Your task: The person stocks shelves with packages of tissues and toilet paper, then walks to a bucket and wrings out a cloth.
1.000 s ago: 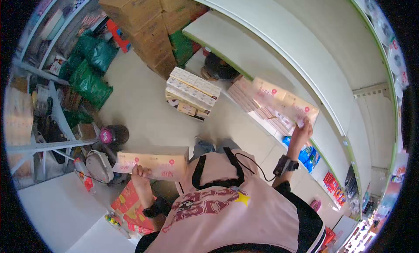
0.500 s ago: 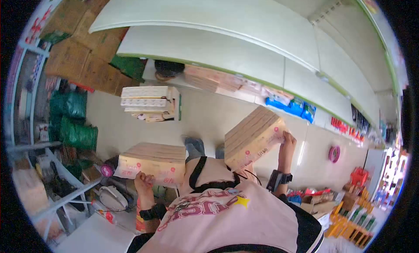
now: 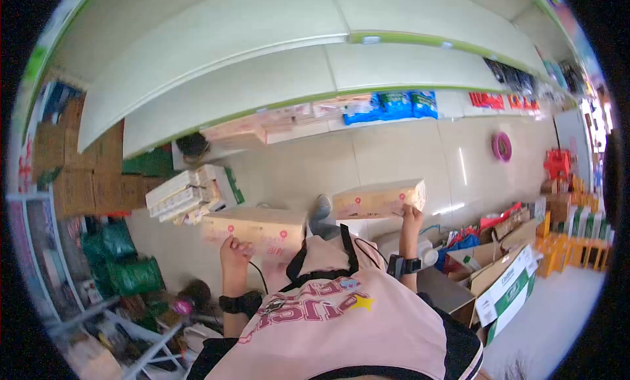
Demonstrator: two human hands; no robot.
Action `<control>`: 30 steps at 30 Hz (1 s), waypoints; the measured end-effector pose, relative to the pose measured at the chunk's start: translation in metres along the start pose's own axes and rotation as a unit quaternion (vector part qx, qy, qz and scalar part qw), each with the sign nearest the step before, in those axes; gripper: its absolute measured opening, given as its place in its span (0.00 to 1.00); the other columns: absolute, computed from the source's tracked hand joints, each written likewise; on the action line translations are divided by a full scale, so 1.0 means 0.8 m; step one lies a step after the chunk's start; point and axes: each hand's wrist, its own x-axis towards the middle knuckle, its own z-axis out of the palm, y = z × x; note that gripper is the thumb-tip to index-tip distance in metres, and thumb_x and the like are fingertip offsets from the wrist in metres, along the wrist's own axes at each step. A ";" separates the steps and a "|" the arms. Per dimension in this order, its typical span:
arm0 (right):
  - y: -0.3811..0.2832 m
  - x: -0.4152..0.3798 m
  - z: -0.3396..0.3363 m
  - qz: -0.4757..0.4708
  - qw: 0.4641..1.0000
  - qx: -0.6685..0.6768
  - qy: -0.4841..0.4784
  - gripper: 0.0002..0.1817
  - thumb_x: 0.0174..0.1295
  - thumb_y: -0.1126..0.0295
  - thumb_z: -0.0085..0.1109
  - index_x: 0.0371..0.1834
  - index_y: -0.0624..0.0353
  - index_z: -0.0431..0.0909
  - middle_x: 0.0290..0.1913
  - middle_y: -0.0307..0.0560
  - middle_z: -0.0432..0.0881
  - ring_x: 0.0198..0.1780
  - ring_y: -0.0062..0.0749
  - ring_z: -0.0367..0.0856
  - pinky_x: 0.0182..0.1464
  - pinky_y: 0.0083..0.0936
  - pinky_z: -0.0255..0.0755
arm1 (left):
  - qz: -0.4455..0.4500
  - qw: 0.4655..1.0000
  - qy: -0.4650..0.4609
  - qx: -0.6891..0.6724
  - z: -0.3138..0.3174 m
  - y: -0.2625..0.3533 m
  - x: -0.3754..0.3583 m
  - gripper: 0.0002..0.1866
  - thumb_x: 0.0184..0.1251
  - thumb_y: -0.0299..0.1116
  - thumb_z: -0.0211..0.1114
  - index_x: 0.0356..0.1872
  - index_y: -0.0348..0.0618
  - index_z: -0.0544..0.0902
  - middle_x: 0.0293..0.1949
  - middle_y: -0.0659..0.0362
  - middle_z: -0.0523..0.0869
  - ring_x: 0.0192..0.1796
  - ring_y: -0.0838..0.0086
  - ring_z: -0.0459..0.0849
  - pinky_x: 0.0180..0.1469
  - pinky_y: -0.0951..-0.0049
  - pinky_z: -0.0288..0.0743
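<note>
My left hand (image 3: pixel 234 252) grips the near edge of a plastic-wrapped pack that looks like paper tissues, the left tissue pack (image 3: pixel 262 224). It is pale yellow-brown with red print. My right hand (image 3: pixel 411 216) is closed on the right end of a similar pack, the right tissue pack (image 3: pixel 371 200). Both packs hang in front of my body, apart from each other, above the floor. A shoe (image 3: pixel 321 206) shows between them. The far sides of the packs are hidden.
White shelves (image 3: pixel 262 78) run across the front, with pinkish packs (image 3: pixel 239 132) and blue bags (image 3: pixel 394 106) on the lowest level. A white carton stack (image 3: pixel 180 193) stands on the floor at left. Cardboard boxes (image 3: pixel 499 249) lie at right, and a pink ring-shaped object (image 3: pixel 501 146) is farther off.
My view has turned to the right along the shelves. The right tissue pack has gone from steeply tilted to nearly level. Both hands keep hold of their packs.
</note>
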 end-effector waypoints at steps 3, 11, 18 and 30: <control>-0.006 0.001 -0.029 -0.008 0.999 0.022 0.042 0.12 0.52 0.73 0.47 0.13 0.66 0.67 0.16 0.32 0.64 0.20 0.15 0.57 0.21 0.17 0.50 | -0.015 0.998 0.029 0.046 0.052 -0.013 0.008 0.17 0.60 0.36 0.48 0.11 0.50 0.61 0.11 0.65 0.63 0.20 0.75 0.68 0.28 0.76 0.66; 0.046 -0.044 -0.107 0.064 0.973 0.107 0.194 0.10 0.52 0.73 0.47 0.26 0.70 0.76 0.19 0.35 0.71 0.23 0.17 0.64 0.25 0.15 0.58 | -0.114 0.971 -0.113 0.174 0.134 -0.057 0.068 0.14 0.60 0.39 0.44 0.15 0.51 0.62 0.17 0.63 0.69 0.28 0.70 0.71 0.35 0.69 0.64; 0.052 -0.078 -0.151 0.105 0.926 0.192 0.308 0.06 0.51 0.73 0.48 0.26 0.64 0.74 0.22 0.36 0.73 0.21 0.15 0.67 0.21 0.13 0.57 | -0.145 0.926 -0.144 0.318 0.224 -0.116 0.117 0.11 0.59 0.37 0.43 0.18 0.51 0.64 0.21 0.63 0.72 0.29 0.73 0.72 0.37 0.66 0.64; 0.161 0.014 -0.287 0.172 0.901 0.256 0.305 0.05 0.50 0.73 0.50 0.22 0.63 0.73 0.18 0.38 0.72 0.17 0.17 0.65 0.16 0.15 0.55 | -0.170 0.905 -0.116 0.373 0.321 -0.285 0.143 0.11 0.58 0.43 0.47 0.28 0.48 0.69 0.25 0.61 0.75 0.32 0.70 0.72 0.36 0.65 0.65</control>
